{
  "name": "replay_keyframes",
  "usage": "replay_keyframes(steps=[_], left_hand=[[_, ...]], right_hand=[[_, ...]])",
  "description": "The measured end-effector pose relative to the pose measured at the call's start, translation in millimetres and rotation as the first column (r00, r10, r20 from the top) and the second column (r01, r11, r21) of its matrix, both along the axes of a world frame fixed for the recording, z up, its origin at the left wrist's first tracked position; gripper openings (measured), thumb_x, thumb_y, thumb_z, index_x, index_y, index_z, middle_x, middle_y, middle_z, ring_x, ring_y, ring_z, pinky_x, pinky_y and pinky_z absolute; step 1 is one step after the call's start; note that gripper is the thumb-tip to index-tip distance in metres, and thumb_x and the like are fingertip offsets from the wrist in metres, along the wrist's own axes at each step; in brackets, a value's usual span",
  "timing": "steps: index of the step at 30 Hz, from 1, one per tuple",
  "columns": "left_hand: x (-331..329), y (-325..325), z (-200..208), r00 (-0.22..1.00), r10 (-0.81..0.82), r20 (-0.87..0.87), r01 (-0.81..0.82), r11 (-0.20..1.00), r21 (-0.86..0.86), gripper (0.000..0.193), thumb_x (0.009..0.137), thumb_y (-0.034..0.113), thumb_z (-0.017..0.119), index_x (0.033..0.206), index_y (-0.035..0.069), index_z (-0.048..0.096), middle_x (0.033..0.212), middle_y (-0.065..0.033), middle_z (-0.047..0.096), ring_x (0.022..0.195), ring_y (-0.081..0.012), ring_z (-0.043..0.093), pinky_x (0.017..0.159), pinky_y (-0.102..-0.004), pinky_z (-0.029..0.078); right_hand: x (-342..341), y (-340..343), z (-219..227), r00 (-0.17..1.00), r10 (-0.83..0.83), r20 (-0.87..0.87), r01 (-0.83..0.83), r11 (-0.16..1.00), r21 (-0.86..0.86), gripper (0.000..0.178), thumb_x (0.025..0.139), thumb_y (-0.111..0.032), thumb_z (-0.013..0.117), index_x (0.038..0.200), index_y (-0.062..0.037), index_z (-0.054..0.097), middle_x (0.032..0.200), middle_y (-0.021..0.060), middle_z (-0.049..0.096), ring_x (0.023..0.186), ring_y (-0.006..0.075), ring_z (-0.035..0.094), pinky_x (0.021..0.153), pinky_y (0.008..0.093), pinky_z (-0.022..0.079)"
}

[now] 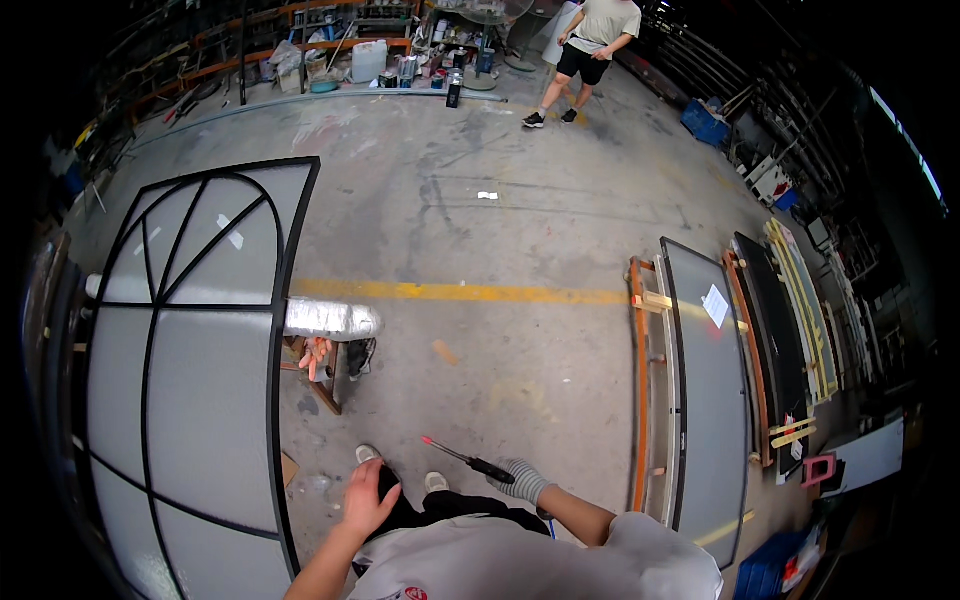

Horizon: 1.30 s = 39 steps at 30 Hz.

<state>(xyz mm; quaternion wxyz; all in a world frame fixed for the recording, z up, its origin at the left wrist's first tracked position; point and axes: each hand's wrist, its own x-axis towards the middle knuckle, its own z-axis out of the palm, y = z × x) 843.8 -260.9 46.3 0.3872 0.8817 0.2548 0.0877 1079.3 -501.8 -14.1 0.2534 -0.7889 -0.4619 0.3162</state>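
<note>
My right hand [520, 482], in a grey striped glove, is closed round the black handle of what looks like a screwdriver [490, 469]. Its thin shaft points up and left and ends in a red tip. Bare and empty, my left hand [370, 497] hangs in front of my body with its fingers slightly apart. Left of it lies a large black-framed glass panel [215, 400], with curved and straight bars at its far end. The panel is raised off the floor, and a silver-wrapped support [335, 318] sticks out from under its right edge.
Orange, glove-like fingers [316, 357] show beside the wooden stand [325, 395]. To the right, another framed panel [712, 400] leans on an orange rack [640, 400]. A person [590, 50] walks at the far side. Cans and a white jug [369, 61] line the back.
</note>
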Motion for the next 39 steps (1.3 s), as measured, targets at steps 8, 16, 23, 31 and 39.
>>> replay_keyframes(steps=[8,16,23,31,39], left_hand=[[38.4,51.7,35.7,0.881,-0.472,0.032,0.418,0.808,0.416,0.054,0.077,0.036,0.070,0.119,0.004,0.057,0.113,-0.0148,0.059,0.113,-0.0273,0.054,0.104,-0.0505,0.034],[27.4,118.6,32.7,0.898,-0.430,-0.089,0.436,0.851,0.294,0.038,0.077,0.047,0.067,0.071,0.009,0.063,0.070,-0.0038,0.060,0.074,-0.0240,0.062,0.062,-0.0391,0.051],[16.4,151.7,14.2,0.877,-0.476,0.063,0.451,0.862,0.231,0.029,0.076,0.037,0.070,0.085,0.011,0.061,0.077,-0.0039,0.060,0.076,-0.0233,0.061,0.056,-0.0383,0.050],[19.6,194.6,35.2,0.918,-0.394,0.050,0.379,0.906,0.191,0.024,0.074,0.031,0.072,0.082,0.011,0.062,0.075,-0.0035,0.059,0.076,-0.0232,0.061,0.059,-0.0374,0.050],[51.2,211.2,67.4,0.976,-0.196,0.091,0.180,0.972,0.154,0.023,0.073,0.029,0.073,0.087,0.011,0.069,0.074,-0.0042,0.060,0.076,-0.0231,0.062,0.061,-0.0379,0.049]], right_hand=[[-39.7,135.8,79.0,0.953,0.228,-0.200,-0.277,0.922,-0.272,0.026,0.087,-0.031,0.057,0.094,-0.0063,0.062,0.082,0.0197,0.064,0.083,0.0416,0.061,0.074,0.0451,0.048],[-59.2,205.2,63.8,0.928,0.294,-0.227,-0.354,0.885,-0.303,0.021,0.088,-0.028,0.053,0.096,-0.0096,0.061,0.079,0.0195,0.064,0.068,0.0410,0.058,0.063,0.0449,0.046],[-61.3,235.7,72.6,0.916,0.346,-0.200,-0.397,0.850,-0.346,0.032,0.091,-0.039,0.051,0.104,-0.0119,0.061,0.078,0.0211,0.064,0.073,0.0420,0.061,0.066,0.0457,0.047],[-33.3,269.0,118.9,0.889,0.206,-0.410,-0.370,0.850,-0.376,0.062,0.083,-0.042,0.068,0.134,-0.0119,0.049,0.120,0.0174,0.061,0.110,0.0321,0.059,0.095,0.0382,0.046],[31.0,269.4,84.1,0.883,0.348,-0.314,-0.439,0.850,-0.292,0.060,0.082,-0.039,0.067,0.135,-0.0157,0.048,0.115,0.0206,0.062,0.107,0.0351,0.059,0.092,0.0397,0.047]])
